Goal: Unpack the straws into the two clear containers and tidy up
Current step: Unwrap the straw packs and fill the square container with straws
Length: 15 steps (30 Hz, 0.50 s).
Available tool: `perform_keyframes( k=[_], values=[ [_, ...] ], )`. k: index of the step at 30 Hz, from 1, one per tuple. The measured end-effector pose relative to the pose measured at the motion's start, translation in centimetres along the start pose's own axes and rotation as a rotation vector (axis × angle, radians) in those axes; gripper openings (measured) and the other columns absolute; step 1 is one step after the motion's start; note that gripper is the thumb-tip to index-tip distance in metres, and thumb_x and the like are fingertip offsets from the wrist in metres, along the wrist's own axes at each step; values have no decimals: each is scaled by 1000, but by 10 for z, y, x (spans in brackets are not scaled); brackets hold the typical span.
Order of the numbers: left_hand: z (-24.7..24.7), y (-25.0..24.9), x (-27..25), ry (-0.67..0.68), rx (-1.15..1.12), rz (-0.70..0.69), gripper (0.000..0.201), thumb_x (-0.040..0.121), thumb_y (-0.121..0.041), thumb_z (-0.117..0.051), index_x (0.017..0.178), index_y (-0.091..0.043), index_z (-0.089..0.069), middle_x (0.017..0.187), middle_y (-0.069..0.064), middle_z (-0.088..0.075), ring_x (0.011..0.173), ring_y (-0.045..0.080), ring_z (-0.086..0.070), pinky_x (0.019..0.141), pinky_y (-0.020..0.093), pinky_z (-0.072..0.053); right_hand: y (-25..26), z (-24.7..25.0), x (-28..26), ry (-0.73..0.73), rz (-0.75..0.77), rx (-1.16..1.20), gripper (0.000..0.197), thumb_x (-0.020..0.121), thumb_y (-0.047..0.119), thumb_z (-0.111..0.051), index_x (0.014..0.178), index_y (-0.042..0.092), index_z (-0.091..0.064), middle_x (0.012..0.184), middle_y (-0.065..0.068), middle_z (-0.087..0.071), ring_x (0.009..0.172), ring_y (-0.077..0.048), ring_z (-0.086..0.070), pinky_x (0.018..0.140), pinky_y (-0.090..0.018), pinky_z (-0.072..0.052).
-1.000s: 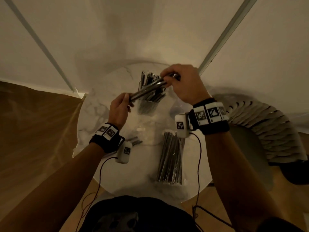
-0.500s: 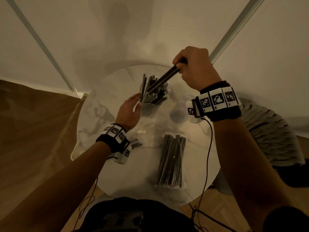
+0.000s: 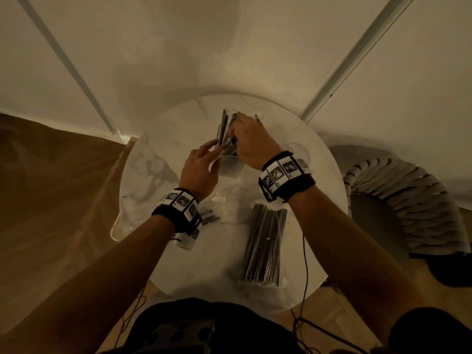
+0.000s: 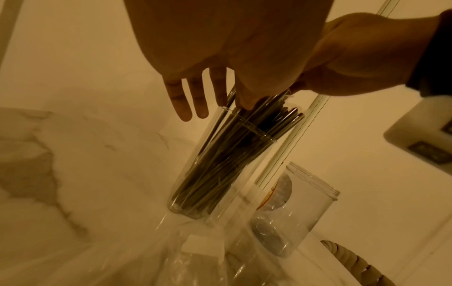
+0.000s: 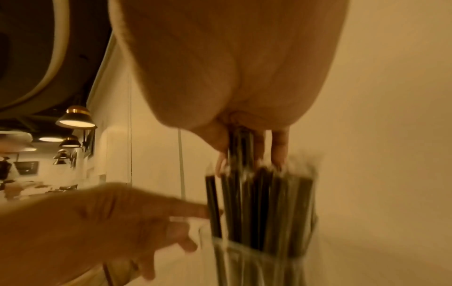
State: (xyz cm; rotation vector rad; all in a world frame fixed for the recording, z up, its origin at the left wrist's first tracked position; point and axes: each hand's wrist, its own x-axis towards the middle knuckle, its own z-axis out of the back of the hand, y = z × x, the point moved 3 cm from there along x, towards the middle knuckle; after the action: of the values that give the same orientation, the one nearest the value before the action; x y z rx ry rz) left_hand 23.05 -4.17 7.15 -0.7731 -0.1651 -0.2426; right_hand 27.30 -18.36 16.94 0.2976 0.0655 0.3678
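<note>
Straws (image 4: 247, 135) have been lowered from above into the far container (image 4: 193, 193), pinched by the right hand (image 3: 249, 141). The left hand (image 3: 201, 164) is spread flat beside them. One pack (image 3: 264, 245) remains unopened.

Both forearms reach forward over the tabletop. The left hand (image 3: 201, 166) has straight, spread fingers; the right hand (image 3: 249, 139), palm down, has its fingers curled, pinching.

Marble table (image 3: 158, 175) bears straw pack (image 3: 263, 244)

Head view looking down from above, both wrist views close, all sharing the straw-filled container (image 3: 228, 139).
</note>
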Motion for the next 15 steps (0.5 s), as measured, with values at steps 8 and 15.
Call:
perform_keyframes(
  k=[8,15],
  values=[
    [-5,1,-2,22,8,-15,40,99,-21,-52,138,-29,-53,148,-2,-43,110,23,-53,92,42,-50,-5,-40,-13,-131,19,-32,34,100,39,-27,107,27,-58,110,8,-58,106,-13,-53,106,-43,-22],
    [-5,6,-6,65,34,-23,45,97,-16,-50,141,-28,-51,154,-5,-36,112,24,-52,95,39,-50,-5,-54,-19,-198,38,-228,23,92,22,-50,108,28,-65,112,9,-65,113,-15,-57,113,-54,-18]
  ],
)
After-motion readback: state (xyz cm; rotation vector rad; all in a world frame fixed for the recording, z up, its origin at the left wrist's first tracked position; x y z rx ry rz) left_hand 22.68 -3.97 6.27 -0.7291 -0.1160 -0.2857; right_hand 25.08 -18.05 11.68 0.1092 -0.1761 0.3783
